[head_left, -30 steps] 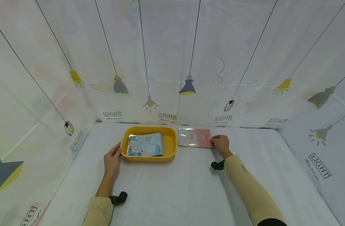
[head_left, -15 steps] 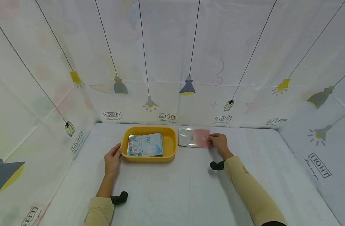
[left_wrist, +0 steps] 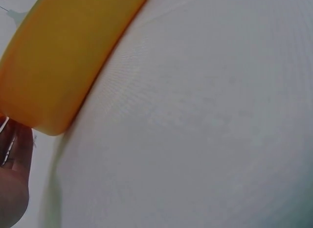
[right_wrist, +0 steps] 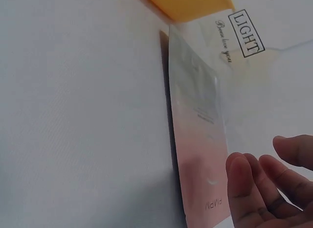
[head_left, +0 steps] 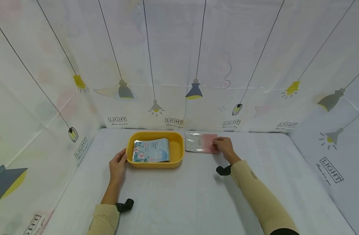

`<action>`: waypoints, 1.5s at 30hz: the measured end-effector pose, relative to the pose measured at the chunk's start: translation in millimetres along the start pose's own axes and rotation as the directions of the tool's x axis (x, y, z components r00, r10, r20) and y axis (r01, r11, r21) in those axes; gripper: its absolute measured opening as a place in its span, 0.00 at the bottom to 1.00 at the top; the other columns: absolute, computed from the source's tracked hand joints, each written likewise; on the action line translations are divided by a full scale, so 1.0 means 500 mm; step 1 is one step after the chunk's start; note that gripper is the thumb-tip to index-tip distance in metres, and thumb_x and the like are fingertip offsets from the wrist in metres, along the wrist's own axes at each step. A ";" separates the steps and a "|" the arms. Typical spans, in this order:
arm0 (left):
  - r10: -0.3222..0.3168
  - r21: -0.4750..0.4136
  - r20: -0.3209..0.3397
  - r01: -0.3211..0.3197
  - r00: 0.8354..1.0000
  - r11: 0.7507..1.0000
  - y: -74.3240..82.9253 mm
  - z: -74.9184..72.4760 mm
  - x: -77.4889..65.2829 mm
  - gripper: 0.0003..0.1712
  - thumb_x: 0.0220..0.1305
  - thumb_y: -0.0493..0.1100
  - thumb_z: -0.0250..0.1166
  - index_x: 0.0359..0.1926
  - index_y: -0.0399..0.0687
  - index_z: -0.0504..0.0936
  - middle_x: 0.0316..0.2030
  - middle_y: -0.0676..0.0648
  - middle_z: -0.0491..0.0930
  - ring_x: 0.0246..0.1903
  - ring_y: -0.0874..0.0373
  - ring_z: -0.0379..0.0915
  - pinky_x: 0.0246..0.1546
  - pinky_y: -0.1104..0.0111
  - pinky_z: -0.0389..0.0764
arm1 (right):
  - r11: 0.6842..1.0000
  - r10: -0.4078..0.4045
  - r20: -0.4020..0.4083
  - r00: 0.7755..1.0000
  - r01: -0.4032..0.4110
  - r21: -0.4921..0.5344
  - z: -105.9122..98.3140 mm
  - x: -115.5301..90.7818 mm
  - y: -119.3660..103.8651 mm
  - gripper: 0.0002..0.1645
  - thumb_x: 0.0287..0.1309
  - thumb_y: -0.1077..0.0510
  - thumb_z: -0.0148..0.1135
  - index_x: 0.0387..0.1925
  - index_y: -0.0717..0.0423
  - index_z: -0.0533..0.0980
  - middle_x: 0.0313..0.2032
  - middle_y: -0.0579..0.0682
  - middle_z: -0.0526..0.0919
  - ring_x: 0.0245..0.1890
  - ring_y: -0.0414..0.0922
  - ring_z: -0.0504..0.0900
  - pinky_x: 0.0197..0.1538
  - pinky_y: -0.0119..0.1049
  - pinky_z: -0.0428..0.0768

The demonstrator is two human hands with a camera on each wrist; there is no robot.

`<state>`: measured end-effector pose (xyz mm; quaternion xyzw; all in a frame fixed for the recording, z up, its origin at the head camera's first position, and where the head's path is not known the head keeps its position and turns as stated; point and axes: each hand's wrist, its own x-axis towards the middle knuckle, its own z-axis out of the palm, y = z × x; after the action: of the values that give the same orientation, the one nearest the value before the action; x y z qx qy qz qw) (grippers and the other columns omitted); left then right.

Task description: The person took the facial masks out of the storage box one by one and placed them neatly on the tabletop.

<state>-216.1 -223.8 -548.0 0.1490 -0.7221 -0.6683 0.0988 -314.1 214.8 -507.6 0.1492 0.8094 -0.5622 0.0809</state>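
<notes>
A yellow plastic tray stands at the back of the white table. In it lies a stack of blue floral sheet-mask packets. At the tray's left end my left hand holds the rim; the left wrist view shows its fingers against the tray wall, the thumb hidden. Just right of the tray lies a flat pink and silver sheet-mask packet. My right hand is over its pink end. In the right wrist view these fingers are loosely bent, the thumb apart from them, with nothing pinched between.
White cloth covers the table. A white curtain printed with hanging lamps rises along the back and both sides. Each wrist wears a black camera strap below a tan sleeve.
My right hand has shifted a little left, further over the packet's pink end. The left hand, tray and stack stay where they were.
</notes>
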 end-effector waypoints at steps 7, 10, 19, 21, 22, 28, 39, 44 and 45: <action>0.001 -0.007 0.017 -0.001 1.000 1.000 0.001 -0.001 0.004 0.23 0.75 0.44 0.51 0.67 0.42 0.70 0.65 0.41 0.72 0.60 0.51 0.70 0.45 0.89 0.75 | 1.000 -0.013 0.037 0.999 0.013 -0.001 0.016 -0.008 -0.030 0.20 0.66 0.56 0.58 0.55 0.64 0.76 0.42 0.56 0.83 0.37 0.43 0.82 0.43 0.33 0.85; -0.017 -0.005 0.016 0.017 1.000 1.000 -0.001 -0.002 0.002 0.23 0.75 0.45 0.51 0.67 0.43 0.70 0.65 0.42 0.72 0.61 0.51 0.70 0.44 0.90 0.75 | 1.000 -0.018 0.064 0.998 0.017 0.010 0.025 -0.015 -0.044 0.21 0.66 0.56 0.59 0.56 0.64 0.76 0.42 0.56 0.83 0.35 0.42 0.82 0.39 0.31 0.84; -0.017 0.014 0.013 0.017 1.000 1.000 -0.001 -0.001 0.002 0.23 0.75 0.46 0.51 0.67 0.45 0.70 0.66 0.44 0.71 0.63 0.52 0.69 0.45 0.90 0.74 | 0.998 -0.065 0.133 0.989 0.067 -0.015 0.058 -0.028 -0.082 0.21 0.66 0.55 0.59 0.54 0.65 0.76 0.44 0.59 0.83 0.34 0.42 0.83 0.38 0.31 0.85; -0.021 0.010 0.015 0.021 1.000 1.000 -0.002 -0.001 0.002 0.23 0.75 0.46 0.51 0.67 0.45 0.70 0.66 0.44 0.71 0.62 0.52 0.69 0.44 0.91 0.74 | 0.997 -0.064 0.159 0.985 0.069 -0.025 0.064 -0.031 -0.091 0.22 0.66 0.54 0.59 0.55 0.65 0.75 0.47 0.62 0.82 0.36 0.44 0.83 0.40 0.32 0.85; -0.022 0.009 0.016 0.022 1.000 1.000 -0.002 0.000 0.001 0.23 0.75 0.46 0.51 0.67 0.45 0.70 0.66 0.44 0.71 0.62 0.52 0.70 0.45 0.91 0.74 | 0.997 -0.060 0.171 0.983 0.066 -0.033 0.067 -0.032 -0.095 0.22 0.66 0.54 0.59 0.55 0.65 0.75 0.49 0.63 0.81 0.37 0.45 0.83 0.41 0.33 0.85; -0.031 0.012 0.012 0.031 0.999 0.999 -0.002 -0.001 0.000 0.23 0.75 0.47 0.51 0.67 0.46 0.70 0.66 0.45 0.71 0.62 0.53 0.70 0.46 0.90 0.74 | 0.997 -0.043 0.219 0.975 0.058 -0.059 0.087 -0.047 -0.124 0.21 0.67 0.53 0.58 0.56 0.61 0.75 0.56 0.63 0.79 0.48 0.54 0.82 0.49 0.38 0.85; -0.041 0.031 -0.005 0.041 0.999 0.999 0.006 -0.002 0.000 0.23 0.75 0.47 0.50 0.67 0.47 0.70 0.66 0.47 0.71 0.62 0.54 0.70 0.48 0.88 0.75 | 0.998 -0.053 0.267 0.962 0.061 -0.021 0.147 -0.070 -0.164 0.20 0.67 0.55 0.58 0.56 0.62 0.75 0.54 0.61 0.79 0.51 0.58 0.81 0.55 0.42 0.84; -0.039 0.033 -0.004 0.039 0.999 0.999 0.004 -0.001 -0.002 0.23 0.75 0.47 0.50 0.67 0.47 0.70 0.65 0.46 0.72 0.61 0.55 0.71 0.46 0.90 0.74 | 0.998 -0.048 0.265 0.963 0.059 -0.034 0.189 -0.075 -0.170 0.19 0.66 0.55 0.60 0.54 0.60 0.76 0.51 0.58 0.81 0.45 0.53 0.82 0.54 0.43 0.84; -0.037 0.035 -0.002 0.037 0.999 0.999 0.004 -0.001 -0.002 0.23 0.75 0.47 0.50 0.67 0.46 0.70 0.66 0.46 0.72 0.61 0.54 0.71 0.46 0.90 0.74 | 0.997 -0.045 0.269 0.962 0.059 -0.044 0.198 -0.077 -0.172 0.19 0.66 0.54 0.60 0.53 0.60 0.76 0.51 0.59 0.81 0.45 0.53 0.82 0.54 0.43 0.84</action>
<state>-215.1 -223.6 -545.9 0.1643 -0.7306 -0.6574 0.0844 -310.0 88.6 -455.3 0.0485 0.8088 -0.5582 0.1786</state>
